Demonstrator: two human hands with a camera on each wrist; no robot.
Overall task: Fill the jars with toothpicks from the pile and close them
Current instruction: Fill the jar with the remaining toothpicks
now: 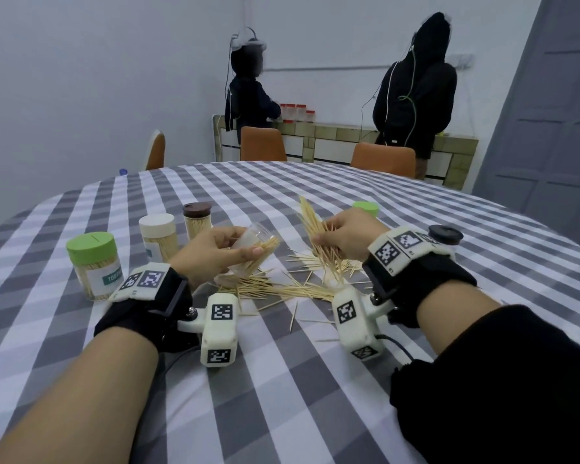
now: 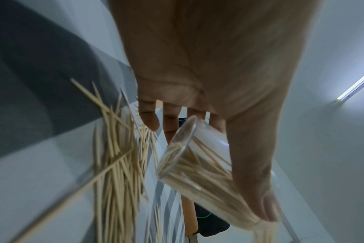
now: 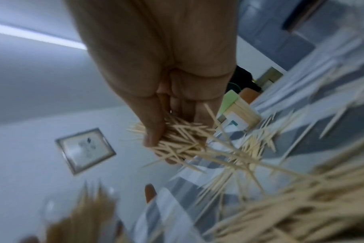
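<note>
Filling is underway: your left hand (image 1: 215,251) clasps the tilted jar (image 1: 252,244), your right hand (image 1: 344,234) clutches a toothpick bundle (image 1: 318,239); next, align it with the mouth.

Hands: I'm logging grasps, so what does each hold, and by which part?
Left hand grips the clear jar round its side wall, tilted. Right hand clutches a toothpick bundle round its middle.

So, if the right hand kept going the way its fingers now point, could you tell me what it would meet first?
Most likely the clear jar that the left hand holds tilted; the right hand and its toothpick bundle point leftward at it, though depth is uncertain.
</note>
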